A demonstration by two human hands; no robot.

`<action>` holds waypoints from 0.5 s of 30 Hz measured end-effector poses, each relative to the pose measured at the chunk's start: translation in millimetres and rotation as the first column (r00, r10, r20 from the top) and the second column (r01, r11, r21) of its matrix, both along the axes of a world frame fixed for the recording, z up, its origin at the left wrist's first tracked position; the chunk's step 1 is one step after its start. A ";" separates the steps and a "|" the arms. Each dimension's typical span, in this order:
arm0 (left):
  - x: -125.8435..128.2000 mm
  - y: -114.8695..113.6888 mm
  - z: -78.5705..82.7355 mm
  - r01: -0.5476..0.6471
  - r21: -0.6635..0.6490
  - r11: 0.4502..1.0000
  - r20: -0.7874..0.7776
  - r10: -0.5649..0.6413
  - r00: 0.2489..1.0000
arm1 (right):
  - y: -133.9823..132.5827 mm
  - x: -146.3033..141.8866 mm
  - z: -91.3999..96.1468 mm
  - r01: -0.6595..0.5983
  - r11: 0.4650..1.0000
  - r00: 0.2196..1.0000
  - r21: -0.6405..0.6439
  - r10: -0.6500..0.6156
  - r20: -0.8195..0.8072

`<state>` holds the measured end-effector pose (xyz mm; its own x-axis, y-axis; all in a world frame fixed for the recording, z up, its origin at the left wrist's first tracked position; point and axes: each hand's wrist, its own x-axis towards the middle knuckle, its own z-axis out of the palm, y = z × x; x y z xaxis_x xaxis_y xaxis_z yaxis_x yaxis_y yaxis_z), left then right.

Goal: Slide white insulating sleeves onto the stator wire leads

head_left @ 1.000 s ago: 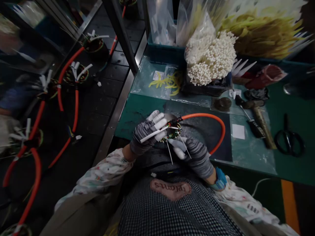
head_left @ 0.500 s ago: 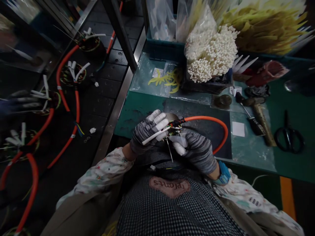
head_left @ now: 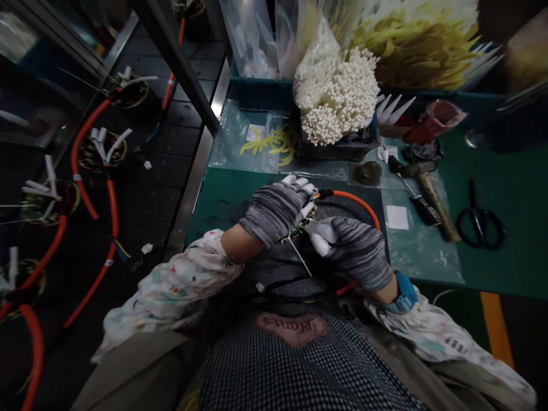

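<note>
On green mat (head_left: 231, 194): both hands (head_left: 317, 228) grip small wired part (head_left: 302, 225); orange cable (head_left: 357, 201) attached; scissors (head_left: 479, 220) right.

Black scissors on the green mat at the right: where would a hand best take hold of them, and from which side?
Probably by the two finger loops, coming from above on the near side. The scissors lie flat on the green mat with the loops toward the person and the closed blades pointing away. Nothing lies on them, and the hammer sits apart to their left.
</note>
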<state>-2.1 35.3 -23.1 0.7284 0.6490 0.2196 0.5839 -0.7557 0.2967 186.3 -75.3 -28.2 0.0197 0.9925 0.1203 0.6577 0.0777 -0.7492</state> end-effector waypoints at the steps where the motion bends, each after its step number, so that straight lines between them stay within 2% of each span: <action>1: 4.4 2.4 1.9 -0.007 -0.013 1.000 -0.018 0.007 1.000 | 0.2 2.1 -1.0 -0.018 1.000 0.996 0.021 0.016 0.086; 3: 13.4 6.1 8.4 -0.037 -0.039 0.999 -0.080 0.034 0.996 | 0.9 7.3 -5.0 -0.043 0.997 0.979 0.058 0.030 0.203; 9: 39.1 17.4 37.3 -0.125 -0.081 0.989 -0.333 0.091 0.939 | 8.7 15.9 -18.8 -0.047 0.994 0.939 0.099 0.010 0.344; 12: 48.6 22.2 48.8 -0.137 -0.108 0.985 -0.393 0.084 0.916 | 13.5 13.1 -17.4 -0.074 0.989 0.938 0.131 0.024 0.347; 15: 54.9 23.2 57.4 -0.152 -0.131 0.980 -0.460 0.076 0.885 | 15.6 10.8 -14.0 -0.043 0.986 0.953 0.161 -0.008 0.303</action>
